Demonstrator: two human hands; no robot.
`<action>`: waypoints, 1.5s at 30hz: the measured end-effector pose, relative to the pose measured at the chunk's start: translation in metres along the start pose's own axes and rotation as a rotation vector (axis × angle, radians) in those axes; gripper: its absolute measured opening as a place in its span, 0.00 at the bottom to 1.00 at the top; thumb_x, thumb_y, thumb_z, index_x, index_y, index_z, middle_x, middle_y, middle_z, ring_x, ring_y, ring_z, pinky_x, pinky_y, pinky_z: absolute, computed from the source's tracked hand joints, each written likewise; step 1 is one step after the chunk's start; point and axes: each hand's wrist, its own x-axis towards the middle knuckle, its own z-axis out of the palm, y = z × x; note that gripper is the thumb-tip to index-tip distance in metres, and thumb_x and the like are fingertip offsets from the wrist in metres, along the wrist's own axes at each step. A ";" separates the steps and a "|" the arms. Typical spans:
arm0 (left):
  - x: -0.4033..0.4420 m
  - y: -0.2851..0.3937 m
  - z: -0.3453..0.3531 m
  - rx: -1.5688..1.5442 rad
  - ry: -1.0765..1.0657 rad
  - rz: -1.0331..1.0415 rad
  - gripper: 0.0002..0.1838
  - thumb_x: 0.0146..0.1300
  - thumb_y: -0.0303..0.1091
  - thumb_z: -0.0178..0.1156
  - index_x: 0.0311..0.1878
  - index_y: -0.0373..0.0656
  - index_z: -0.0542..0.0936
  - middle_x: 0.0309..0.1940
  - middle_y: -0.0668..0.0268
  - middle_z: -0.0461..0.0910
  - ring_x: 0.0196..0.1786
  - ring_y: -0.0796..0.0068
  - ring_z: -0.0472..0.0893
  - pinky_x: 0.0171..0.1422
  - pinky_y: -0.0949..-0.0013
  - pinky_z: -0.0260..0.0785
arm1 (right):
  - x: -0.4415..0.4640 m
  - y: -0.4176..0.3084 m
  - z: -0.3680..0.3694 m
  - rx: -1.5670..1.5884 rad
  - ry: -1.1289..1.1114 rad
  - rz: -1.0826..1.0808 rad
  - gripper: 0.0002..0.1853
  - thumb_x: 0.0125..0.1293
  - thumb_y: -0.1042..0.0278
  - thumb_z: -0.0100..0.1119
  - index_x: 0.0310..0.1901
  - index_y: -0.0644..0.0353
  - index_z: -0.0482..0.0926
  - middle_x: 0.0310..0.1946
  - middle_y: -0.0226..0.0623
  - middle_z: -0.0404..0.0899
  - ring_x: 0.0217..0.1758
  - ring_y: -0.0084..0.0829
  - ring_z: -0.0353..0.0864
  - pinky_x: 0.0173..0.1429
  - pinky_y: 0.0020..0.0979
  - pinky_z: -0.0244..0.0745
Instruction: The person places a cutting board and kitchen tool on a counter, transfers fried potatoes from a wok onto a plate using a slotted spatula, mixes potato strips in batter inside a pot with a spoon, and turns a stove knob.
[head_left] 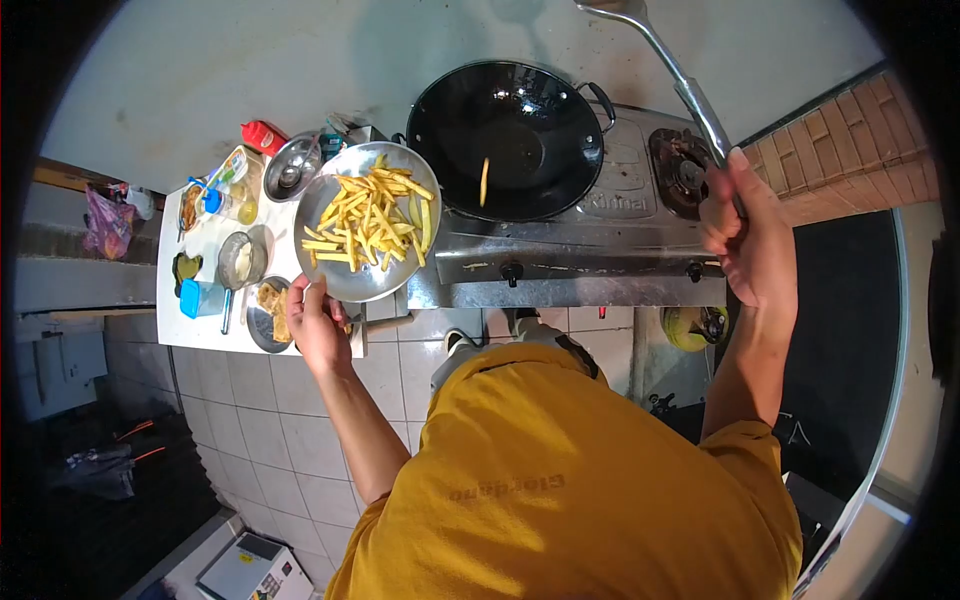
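Observation:
My left hand (320, 330) grips the near rim of a shallow metal plate (318, 200) heaped with French fries (370, 220). The plate is beside the left edge of a black wok (455, 130) on the stove. One single fry (485, 182) shows against the wok's dark inside; whether it rests there or is in the air, I cannot tell. My right hand (748, 235) is closed around the handle of a long metal cooking utensil (690, 90), raised above the right side of the stove. The utensil's head is cut off at the top edge.
The gas stove (620, 190) has a second burner (680, 170) on the right and knobs in front. On the white table (175, 300) stand a metal bowl (290, 170), a small strainer (242, 260), a blue-lidded container (200, 298) and a plate of food (265, 325). A brick ledge (840, 145) borders the right.

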 end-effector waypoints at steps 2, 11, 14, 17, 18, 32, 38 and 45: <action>-0.001 0.001 0.002 -0.009 -0.002 0.005 0.07 0.65 0.28 0.56 0.44 0.39 0.73 0.15 0.75 0.66 0.15 0.86 0.62 0.19 0.80 0.50 | -0.003 0.001 0.001 0.100 -0.044 0.027 0.19 0.71 0.49 0.53 0.28 0.54 0.69 0.14 0.17 0.58 0.15 0.14 0.52 0.21 0.20 0.47; 0.002 -0.002 -0.003 0.014 0.022 -0.012 0.06 0.65 0.28 0.57 0.43 0.40 0.73 0.16 0.75 0.66 0.15 0.86 0.62 0.20 0.80 0.50 | 0.035 0.120 -0.017 0.036 -0.131 0.413 0.19 0.72 0.49 0.51 0.29 0.55 0.69 0.13 0.20 0.56 0.13 0.17 0.52 0.20 0.24 0.48; -0.001 -0.001 0.000 0.003 0.041 -0.016 0.06 0.65 0.28 0.57 0.43 0.40 0.73 0.16 0.75 0.66 0.15 0.87 0.62 0.19 0.80 0.49 | 0.037 0.097 -0.021 -0.195 -0.046 0.228 0.19 0.73 0.50 0.49 0.30 0.55 0.70 0.15 0.19 0.58 0.15 0.17 0.52 0.21 0.23 0.47; 0.000 -0.001 0.000 0.016 0.042 -0.011 0.06 0.65 0.28 0.57 0.43 0.40 0.73 0.15 0.75 0.67 0.15 0.87 0.62 0.18 0.80 0.48 | 0.022 0.016 -0.004 -0.086 0.043 0.163 0.19 0.72 0.49 0.51 0.29 0.54 0.71 0.15 0.18 0.60 0.14 0.15 0.53 0.20 0.20 0.46; 0.000 -0.003 -0.001 0.015 0.037 -0.013 0.06 0.65 0.28 0.57 0.43 0.40 0.73 0.15 0.75 0.67 0.15 0.87 0.62 0.18 0.80 0.48 | 0.016 -0.001 0.002 -0.102 0.126 0.101 0.19 0.72 0.49 0.51 0.28 0.54 0.71 0.15 0.17 0.60 0.14 0.14 0.53 0.20 0.20 0.47; 0.004 -0.003 0.000 -0.012 0.031 -0.034 0.07 0.64 0.28 0.58 0.43 0.40 0.74 0.17 0.74 0.69 0.16 0.86 0.62 0.18 0.80 0.48 | 0.031 0.107 -0.007 0.051 -0.096 0.436 0.20 0.73 0.49 0.50 0.30 0.57 0.70 0.14 0.20 0.57 0.14 0.16 0.51 0.20 0.23 0.47; 0.009 -0.008 -0.003 -0.022 -0.038 -0.040 0.07 0.64 0.28 0.58 0.43 0.40 0.74 0.17 0.75 0.69 0.16 0.86 0.62 0.19 0.79 0.49 | -0.003 0.001 0.015 0.059 -0.045 0.114 0.19 0.73 0.51 0.50 0.28 0.55 0.69 0.14 0.19 0.58 0.15 0.15 0.51 0.21 0.22 0.46; 0.011 -0.007 0.000 -0.058 -0.067 -0.067 0.08 0.63 0.27 0.59 0.45 0.40 0.74 0.19 0.74 0.70 0.16 0.86 0.62 0.20 0.79 0.51 | 0.018 0.093 0.002 -0.201 -0.084 0.276 0.21 0.72 0.46 0.50 0.29 0.55 0.69 0.12 0.20 0.55 0.12 0.17 0.50 0.19 0.24 0.46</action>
